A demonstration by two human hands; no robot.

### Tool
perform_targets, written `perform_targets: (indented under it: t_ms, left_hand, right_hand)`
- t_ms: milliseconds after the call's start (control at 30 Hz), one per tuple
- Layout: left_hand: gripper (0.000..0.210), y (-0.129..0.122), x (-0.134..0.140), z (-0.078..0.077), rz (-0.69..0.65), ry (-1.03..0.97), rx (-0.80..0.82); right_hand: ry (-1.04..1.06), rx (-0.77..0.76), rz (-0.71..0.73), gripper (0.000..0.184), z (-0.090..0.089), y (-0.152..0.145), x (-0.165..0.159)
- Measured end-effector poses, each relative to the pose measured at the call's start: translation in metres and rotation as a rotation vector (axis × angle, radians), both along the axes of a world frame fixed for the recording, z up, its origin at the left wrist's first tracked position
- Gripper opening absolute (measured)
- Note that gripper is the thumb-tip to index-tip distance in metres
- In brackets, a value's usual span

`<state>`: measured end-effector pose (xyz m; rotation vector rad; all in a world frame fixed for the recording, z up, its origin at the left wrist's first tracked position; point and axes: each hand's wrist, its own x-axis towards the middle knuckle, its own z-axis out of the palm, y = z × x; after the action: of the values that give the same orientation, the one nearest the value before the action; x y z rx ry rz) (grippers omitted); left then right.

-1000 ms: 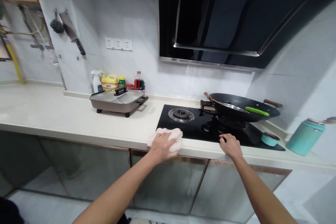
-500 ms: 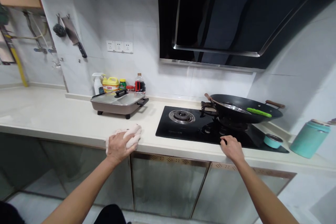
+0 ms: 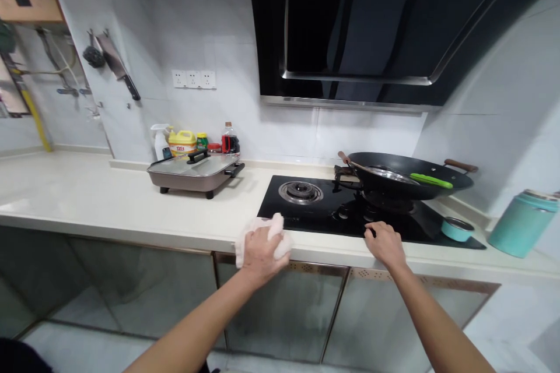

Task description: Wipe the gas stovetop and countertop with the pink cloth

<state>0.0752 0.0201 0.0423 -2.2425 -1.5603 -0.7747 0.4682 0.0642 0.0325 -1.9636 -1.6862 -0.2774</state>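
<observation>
My left hand (image 3: 261, 253) is closed on a pale pink cloth (image 3: 280, 239), pressing it on the counter's front edge beside the hob's near-left corner. The cloth bunches up between and around the fingers. At the front edge of the black glass gas hob (image 3: 321, 218) rests my right hand (image 3: 385, 243), its fingers loosely curled with nothing visible in them. Just beyond it are the hob's knobs (image 3: 370, 213). A black wok (image 3: 402, 189) with wooden handles sits on the right burner. Inside it lie a shiny metal piece and a bright green-handled utensil (image 3: 431, 180).
A lidded electric pan (image 3: 188, 178) stands on the counter (image 3: 87, 198), with several bottles behind it. A small teal cup (image 3: 457, 229) sits on the hob's right end beside a teal flask (image 3: 522, 224). The range hood (image 3: 350, 29) hangs above. A cleaver (image 3: 117, 66) hangs on the wall.
My left hand has slid right along the counter edge with the cloth, from below the electric pan to the hob's left corner. My right hand has stayed at the hob's front edge.
</observation>
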Motion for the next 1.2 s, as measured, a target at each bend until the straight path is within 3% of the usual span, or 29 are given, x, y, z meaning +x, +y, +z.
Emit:
perform_targets:
  t_ms: [133,267,433,600,700,867,1200]
  left_hand:
    - [0.049,-0.002,0.052,0.001,-0.125,0.002,-0.069]
    - [0.043,-0.003,0.076,-0.001,-0.254,-0.053,-0.066]
    - [0.036,0.002,0.056,-0.003,-0.335,-0.24,-0.036]
    - [0.031,0.031,0.029,0.029,-0.102,-0.363,0.028]
    - [0.038,0.053,0.031,0.044,-0.031,-0.223,-0.104]
    - [0.05,0.061,0.048,0.04,-0.028,0.067,-0.3]
    - [0.055,0.05,0.091,0.055,-0.26,0.14,-0.496]
  right_hand:
    - [0.002,0.005,-0.009,0.035,0.001,0.0,-0.001]
    - [0.014,0.024,-0.006,0.033,0.002,0.0,-0.001]
    - [0.03,0.044,0.017,0.032,0.003,0.001,-0.003]
    - [0.046,0.053,0.009,0.031,0.005,0.0,-0.006]
    - [0.055,0.053,0.007,0.03,0.006,0.0,-0.007]
    - [0.06,0.051,0.014,0.031,0.006,0.0,-0.007]
    - [0.061,0.036,0.003,0.03,0.01,-0.002,-0.009]
